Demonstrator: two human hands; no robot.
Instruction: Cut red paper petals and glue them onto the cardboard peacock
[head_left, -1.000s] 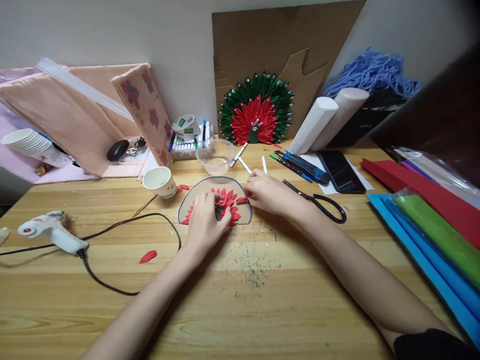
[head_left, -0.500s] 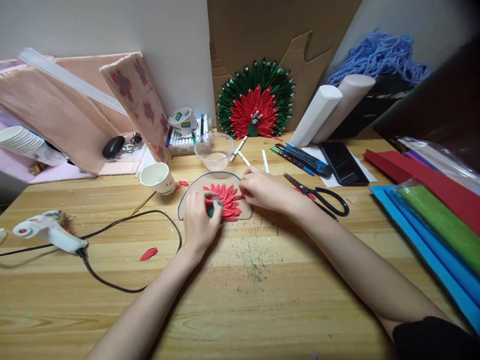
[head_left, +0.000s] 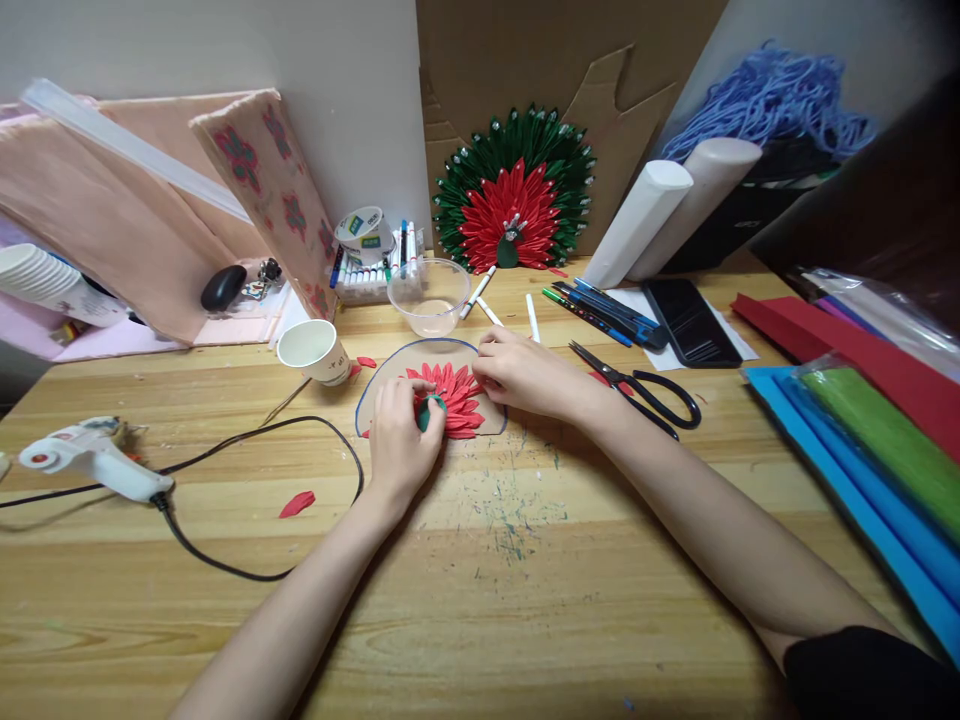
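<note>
A half-round piece of cardboard (head_left: 420, 357) with a blue outline lies on the wooden table (head_left: 480, 580). Red paper petals (head_left: 459, 392) fan out across it. My left hand (head_left: 399, 440) rests on its lower left part, fingers closed on a small green piece (head_left: 427, 410) at the base of the fan. My right hand (head_left: 521, 372) lies on the cardboard's right edge, fingers curled down against it; whether it holds anything I cannot see. A finished red and green fan (head_left: 514, 190) leans against brown cardboard at the back.
A glue gun (head_left: 86, 458) with a black cord (head_left: 247, 440) lies at the left, a loose red petal (head_left: 298, 503) near it. A paper cup (head_left: 313, 351), a clear bowl (head_left: 429, 297), markers, scissors (head_left: 637, 385), a phone (head_left: 688, 322) and coloured sheets (head_left: 862, 420) surround the work.
My left hand has slid down off the petals, which now show more fully, and pinches the green piece. The view has shifted slightly.
</note>
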